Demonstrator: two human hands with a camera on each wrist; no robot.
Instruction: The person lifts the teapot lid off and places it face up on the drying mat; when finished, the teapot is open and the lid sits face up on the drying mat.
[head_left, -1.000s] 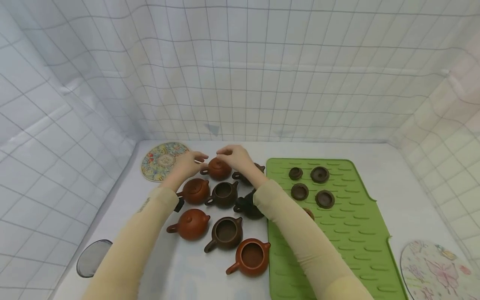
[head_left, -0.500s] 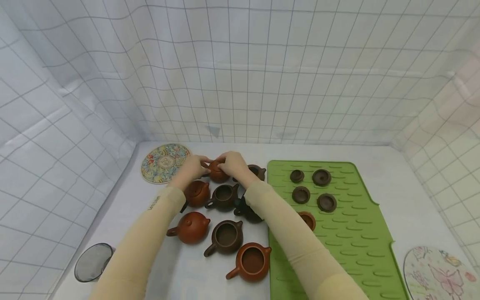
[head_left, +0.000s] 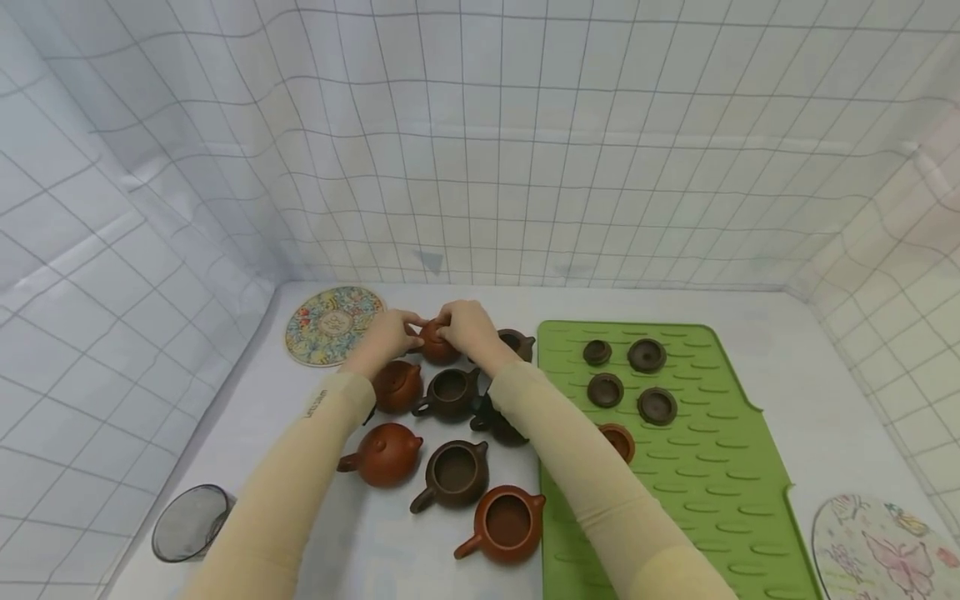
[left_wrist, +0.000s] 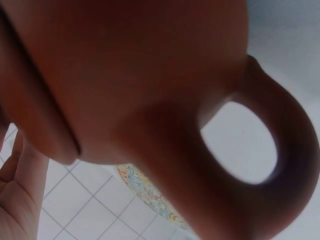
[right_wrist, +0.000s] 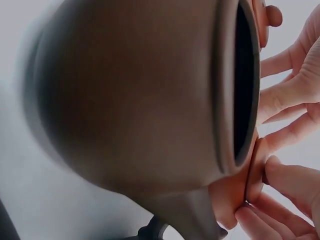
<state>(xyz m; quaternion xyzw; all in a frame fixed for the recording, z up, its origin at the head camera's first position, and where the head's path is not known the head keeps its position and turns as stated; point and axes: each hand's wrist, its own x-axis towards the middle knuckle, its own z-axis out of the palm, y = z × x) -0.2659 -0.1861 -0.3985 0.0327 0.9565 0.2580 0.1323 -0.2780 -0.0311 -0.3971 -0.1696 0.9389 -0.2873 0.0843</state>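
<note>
An orange-red clay teapot (head_left: pixel 437 345) stands in the back row with its lid (right_wrist: pixel 257 167) on. My left hand (head_left: pixel 387 337) is at its handle side, thumb and fingers curled about that side; part of the grip is hidden behind a dark brown teapot (right_wrist: pixel 150 100) in the right wrist view. On the other side, my right hand (head_left: pixel 468 332) pinches the lid by its knob, other fingers low by the body. Close in the left wrist view looms a reddish lidded teapot (left_wrist: pixel 150 75), the one beneath my left wrist.
Several lidless teapots, such as the orange one (head_left: pixel 508 525) in front, and a lidded one (head_left: pixel 390 455) stand nearby. A green mat (head_left: pixel 712 467) at right bears several loose lids (head_left: pixel 647 356). Round patterned mats (head_left: pixel 333 325) and a glass (head_left: pixel 191 525) lie around the edges.
Both hands, apart from each other above the back teapot a second ago, have lowered and closed in on it. Over the last half second they have barely moved.
</note>
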